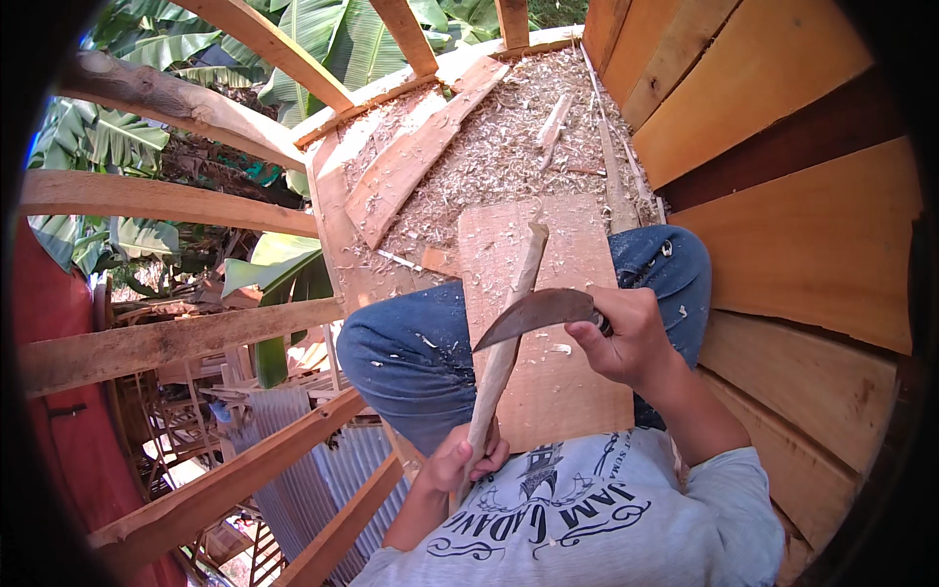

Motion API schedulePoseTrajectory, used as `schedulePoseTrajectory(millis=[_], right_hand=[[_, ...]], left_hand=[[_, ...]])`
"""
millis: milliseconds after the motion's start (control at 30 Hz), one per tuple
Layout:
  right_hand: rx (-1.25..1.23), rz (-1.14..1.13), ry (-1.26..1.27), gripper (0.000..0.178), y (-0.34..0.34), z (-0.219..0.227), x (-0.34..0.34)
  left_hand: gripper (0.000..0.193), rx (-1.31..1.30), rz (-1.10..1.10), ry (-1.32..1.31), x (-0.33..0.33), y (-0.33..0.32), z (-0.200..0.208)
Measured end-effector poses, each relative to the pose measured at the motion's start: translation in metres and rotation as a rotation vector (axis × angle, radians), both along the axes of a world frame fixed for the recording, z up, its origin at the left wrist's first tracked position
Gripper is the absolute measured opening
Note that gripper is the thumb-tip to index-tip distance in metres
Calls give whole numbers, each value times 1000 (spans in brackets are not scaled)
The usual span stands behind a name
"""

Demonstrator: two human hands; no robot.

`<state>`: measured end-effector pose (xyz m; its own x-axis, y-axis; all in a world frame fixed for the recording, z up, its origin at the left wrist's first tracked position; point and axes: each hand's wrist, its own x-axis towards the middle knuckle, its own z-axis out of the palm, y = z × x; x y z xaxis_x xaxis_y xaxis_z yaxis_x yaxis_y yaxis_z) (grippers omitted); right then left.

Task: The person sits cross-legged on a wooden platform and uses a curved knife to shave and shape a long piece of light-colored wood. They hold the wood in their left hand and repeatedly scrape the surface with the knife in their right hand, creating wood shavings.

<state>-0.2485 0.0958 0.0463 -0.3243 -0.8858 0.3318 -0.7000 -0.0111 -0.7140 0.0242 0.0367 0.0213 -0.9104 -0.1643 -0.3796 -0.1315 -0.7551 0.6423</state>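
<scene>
A long pale wooden stick (494,377) slants across a flat board (577,401) that rests over my lap. My left hand (463,458) is closed around the stick's near end, close to my shirt. In my right hand (626,338) is a knife (538,315) with a broad, curved dark blade; my fingers hide most of its handle. The blade lies across the stick near its middle, its tip pointing left. I cannot tell whether the edge bites into the wood. The stick's far end (538,231) reaches over the board's upper part.
Wood shavings (528,127) cover the floor ahead, with a loose plank (421,157) lying on them. Wooden rails (176,333) with open gaps run along the left, above a lower level with corrugated sheets (313,489). A plank wall (802,245) stands close on my right.
</scene>
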Motion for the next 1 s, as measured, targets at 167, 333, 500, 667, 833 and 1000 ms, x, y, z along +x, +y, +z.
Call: schedulePoseTrajectory(millis=[167, 333, 500, 667, 833, 1000], right_hand=[[7, -104, -65, 45, 0, -3, -2], [8, 226, 120, 47, 1, 8, 16], [21, -22, 62, 44, -6, -2, -18], [-11, 114, 16, 46, -5, -7, -4], [-69, 108, -74, 44, -2, -15, 11], [17, -86, 101, 43, -15, -11, -27]], left_hand=[[56, 30, -41, 4, -2, 4, -4], [55, 78, -39, 38, -1, 4, -10], [53, 137, -9, 61, -3, 8, -8], [56, 129, -10, 91, 4, 7, -10], [54, 143, -18, 85, 0, 5, -9], [51, 165, -11, 78, -3, 4, -10]])
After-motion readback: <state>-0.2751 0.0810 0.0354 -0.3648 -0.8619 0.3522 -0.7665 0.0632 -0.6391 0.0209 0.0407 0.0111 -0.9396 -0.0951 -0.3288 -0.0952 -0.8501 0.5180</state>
